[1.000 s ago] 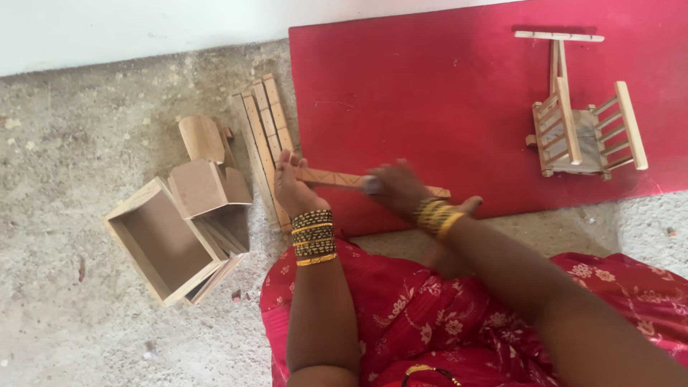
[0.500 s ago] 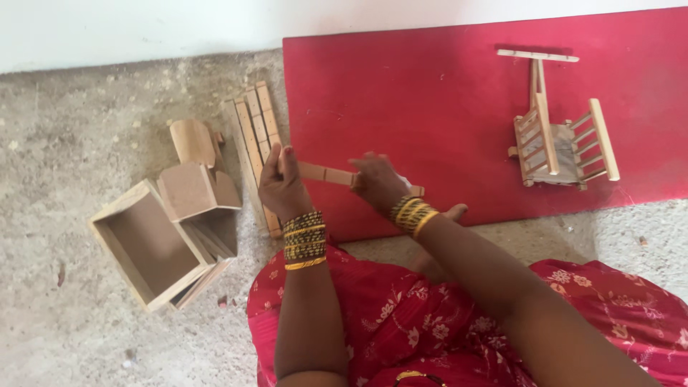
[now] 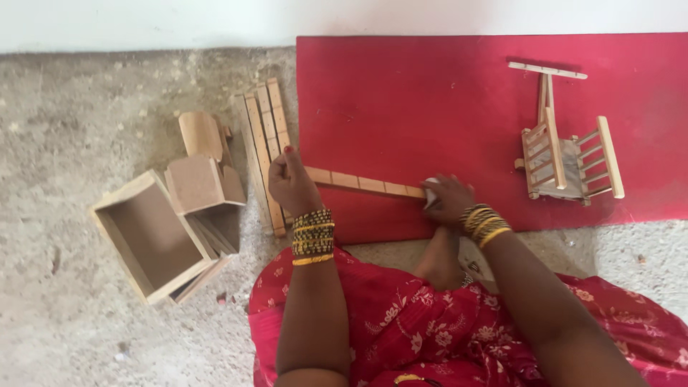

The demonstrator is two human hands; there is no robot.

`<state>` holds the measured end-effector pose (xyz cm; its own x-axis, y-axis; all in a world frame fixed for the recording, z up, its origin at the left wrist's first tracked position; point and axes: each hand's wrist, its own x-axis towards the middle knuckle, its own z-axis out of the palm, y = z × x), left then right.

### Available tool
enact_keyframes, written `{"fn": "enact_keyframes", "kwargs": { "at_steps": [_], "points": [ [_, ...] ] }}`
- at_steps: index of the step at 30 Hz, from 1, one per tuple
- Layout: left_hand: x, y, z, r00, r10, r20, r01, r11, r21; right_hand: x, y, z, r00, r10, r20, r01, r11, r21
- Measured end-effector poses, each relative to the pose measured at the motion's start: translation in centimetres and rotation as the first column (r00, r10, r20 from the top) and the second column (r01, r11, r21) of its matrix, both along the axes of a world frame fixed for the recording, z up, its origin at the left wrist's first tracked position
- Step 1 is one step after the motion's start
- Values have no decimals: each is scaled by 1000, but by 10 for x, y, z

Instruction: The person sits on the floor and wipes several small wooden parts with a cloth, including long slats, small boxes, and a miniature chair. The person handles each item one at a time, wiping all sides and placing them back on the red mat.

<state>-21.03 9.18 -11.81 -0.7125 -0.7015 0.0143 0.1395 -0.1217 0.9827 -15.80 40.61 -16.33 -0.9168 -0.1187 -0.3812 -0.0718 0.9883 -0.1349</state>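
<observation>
A person seated on a rough concrete floor (image 3: 79, 115) works a notched wooden strip (image 3: 362, 183) laid across the near part of a red mat (image 3: 401, 93). The strip lies flat, its long axis running left to right and dipping slightly toward the right, roughly parallel to the mat's near edge and just inside it. The left hand (image 3: 292, 185) presses down on the strip's left end, right at the mat's left edge, fingers curled over the wood with one finger raised. The right hand (image 3: 448, 201) sits at the strip's right end, fingers closed around a small pale piece; what that piece is cannot be made out.

Just left of the mat's edge, a bundle of similar strips (image 3: 261, 143) lies on the concrete, pointing away from the person, nearly at right angles to the strip in hand. Farther left sit open wooden boxes (image 3: 161, 229). A small wooden frame with rungs (image 3: 566, 154) stands well apart on the mat's right side. Between it and the strip, and beyond toward the white wall (image 3: 215, 21), the red surface lies bare.
</observation>
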Motion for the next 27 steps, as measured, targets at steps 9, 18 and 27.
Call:
{"fn": "enact_keyframes", "kwargs": {
  "at_steps": [9, 18, 27],
  "points": [
    [4, 9, 2, 952, -168, -257, 239, 932, 272, -10, -19, -10, 938, -342, -57, 196, 657, -728],
    [11, 4, -6, 880, -310, -360, 422, 857, 295, -21, -194, 69, 658, 38, -752, -581, 661, -475],
    [4, 6, -6, 912, -312, -267, 370, 906, 207, -15, -70, 20, 987, -116, -110, 34, 824, -565]
  ]
}}
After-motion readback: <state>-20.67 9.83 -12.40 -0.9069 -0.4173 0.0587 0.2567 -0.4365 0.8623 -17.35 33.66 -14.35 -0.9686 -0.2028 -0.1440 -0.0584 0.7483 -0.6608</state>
